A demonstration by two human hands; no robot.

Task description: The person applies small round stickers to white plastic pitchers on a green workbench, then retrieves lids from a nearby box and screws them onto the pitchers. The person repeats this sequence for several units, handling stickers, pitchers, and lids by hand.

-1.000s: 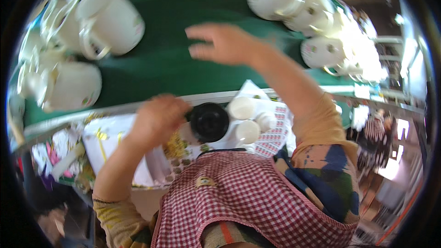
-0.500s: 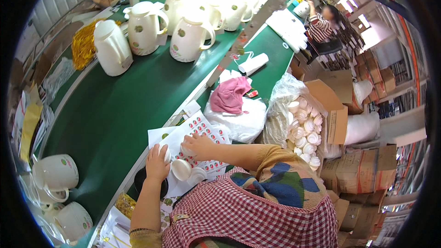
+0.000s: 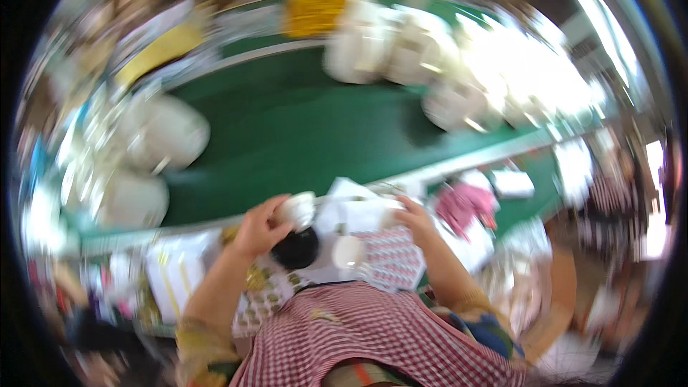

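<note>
The picture is smeared by motion. My left hand (image 3: 261, 229) grips a white ridged cap (image 3: 299, 210) between thumb and fingers, just above a round black thing (image 3: 295, 247). My right hand (image 3: 417, 218) is to the right, over the sticker sheets. Its fingers bend round a pale, blurred shape that I cannot make out. Another white round cap (image 3: 349, 251) rests on the papers between my hands. A sheet with rows of small red stickers (image 3: 390, 259) lies below my right hand.
Across the green belt (image 3: 287, 115) stand white jugs (image 3: 355, 46), with more white jugs (image 3: 163, 132) at left. A pink cloth (image 3: 466, 208) lies right of my right hand, near a plastic bag (image 3: 512, 261) beside a carton. A person (image 3: 609, 190) is at far right.
The view has swung left, so the belt now runs across it. My hands have moved apart; the left now lifts a white cap above the papers.
</note>
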